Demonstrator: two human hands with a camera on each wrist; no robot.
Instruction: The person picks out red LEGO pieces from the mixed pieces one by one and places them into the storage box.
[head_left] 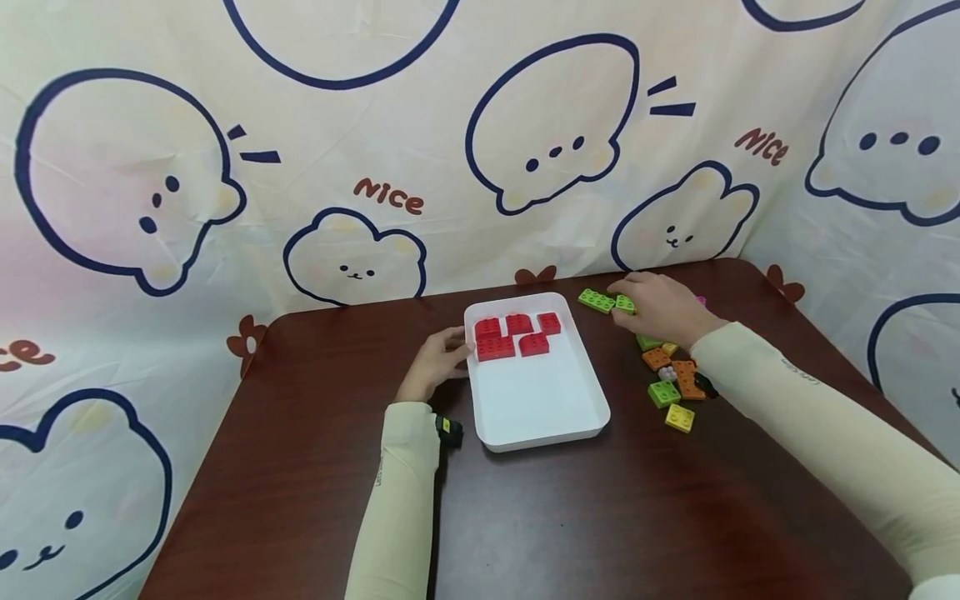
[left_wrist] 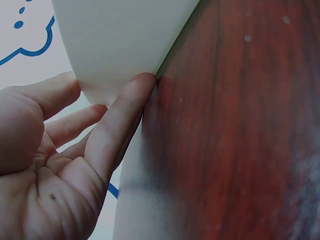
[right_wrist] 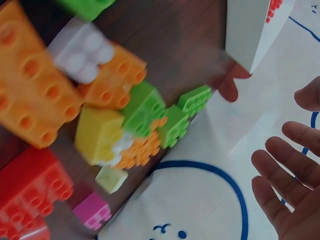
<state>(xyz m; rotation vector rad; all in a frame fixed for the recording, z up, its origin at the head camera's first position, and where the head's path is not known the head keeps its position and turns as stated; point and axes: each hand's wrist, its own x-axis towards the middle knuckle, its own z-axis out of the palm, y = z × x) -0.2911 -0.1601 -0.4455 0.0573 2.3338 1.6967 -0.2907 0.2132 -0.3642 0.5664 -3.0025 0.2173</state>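
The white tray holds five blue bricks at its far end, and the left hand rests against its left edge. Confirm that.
Wrong on colour only: the bricks at the far end of the white tray are red, not blue, as the head view shows. There are five, and the left hand does rest against its left edge.

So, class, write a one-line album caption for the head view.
Left hand touches a white tray of red bricks; right hand reaches among loose bricks.
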